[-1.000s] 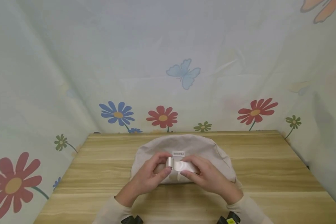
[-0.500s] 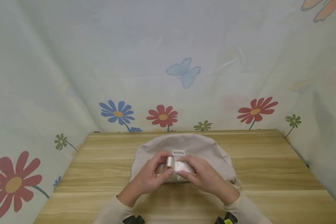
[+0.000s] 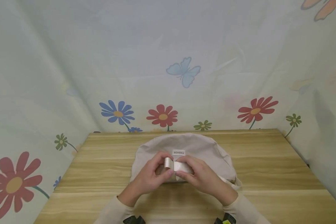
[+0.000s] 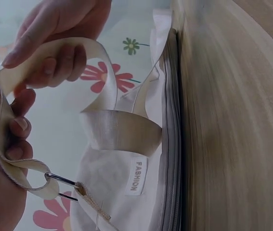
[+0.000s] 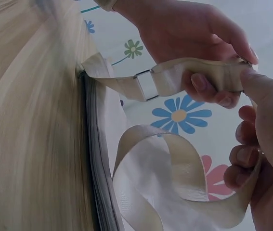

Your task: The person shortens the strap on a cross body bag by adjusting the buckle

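A beige cloth bag (image 3: 196,143) with a white "FASHION" label (image 3: 179,152) lies on the table. Above it, both hands hold its pale webbing strap (image 3: 182,167). My left hand (image 3: 145,177) pinches a folded part of the strap between thumb and fingers. Close beside it, my right hand (image 3: 204,175) pinches the adjoining stretch, the fingertips nearly meeting. A metal ring (image 4: 61,179) joins the strap to the bag in the left wrist view. In the right wrist view, a metal slider (image 5: 147,85) sits on the strap, and slack webbing (image 5: 189,168) hangs in a loop.
The wood-grain table (image 3: 100,174) extends around the bag on every side. A pale cloth backdrop (image 3: 212,102) printed with flowers and a butterfly rises behind and at both sides. Dark zipper edging (image 4: 172,144) runs along the bag's near edge.
My right hand has shifted left toward my left hand, shortening the stretch of strap visible between them. The left hand keeps its grip almost in place. The bag has barely moved.
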Tool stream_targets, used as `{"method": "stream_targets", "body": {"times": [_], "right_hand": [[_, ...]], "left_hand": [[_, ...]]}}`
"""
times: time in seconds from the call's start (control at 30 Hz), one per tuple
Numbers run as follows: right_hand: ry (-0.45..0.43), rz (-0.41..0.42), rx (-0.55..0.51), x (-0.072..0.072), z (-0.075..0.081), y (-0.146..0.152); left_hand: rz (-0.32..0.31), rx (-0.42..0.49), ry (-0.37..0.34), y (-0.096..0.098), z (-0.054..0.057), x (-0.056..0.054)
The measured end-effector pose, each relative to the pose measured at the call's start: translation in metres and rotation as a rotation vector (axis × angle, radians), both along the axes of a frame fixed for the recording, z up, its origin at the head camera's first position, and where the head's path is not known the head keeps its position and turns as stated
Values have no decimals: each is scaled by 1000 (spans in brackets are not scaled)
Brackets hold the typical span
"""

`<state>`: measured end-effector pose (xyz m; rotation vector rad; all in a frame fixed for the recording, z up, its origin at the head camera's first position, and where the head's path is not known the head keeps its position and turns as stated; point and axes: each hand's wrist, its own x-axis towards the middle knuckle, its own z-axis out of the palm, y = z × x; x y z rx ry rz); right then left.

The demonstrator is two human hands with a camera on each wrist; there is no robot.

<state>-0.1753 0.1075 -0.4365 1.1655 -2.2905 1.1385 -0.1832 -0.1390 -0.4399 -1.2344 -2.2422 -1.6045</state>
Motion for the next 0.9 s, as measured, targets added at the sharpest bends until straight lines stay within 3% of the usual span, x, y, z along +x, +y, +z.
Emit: {"method": "stream_targets", "body": {"times": [0.23,0.57,0.9], "right_hand": [[-24,-51,57,0,3,17],[-31,-11,3,-3,4,30],[-26,8,-7,-1,3,26]], "left_hand": [[56,22,33,-11,3,1],[-13,53,63,-15,3,0],[4,62,41,-15,-2,0]]}}
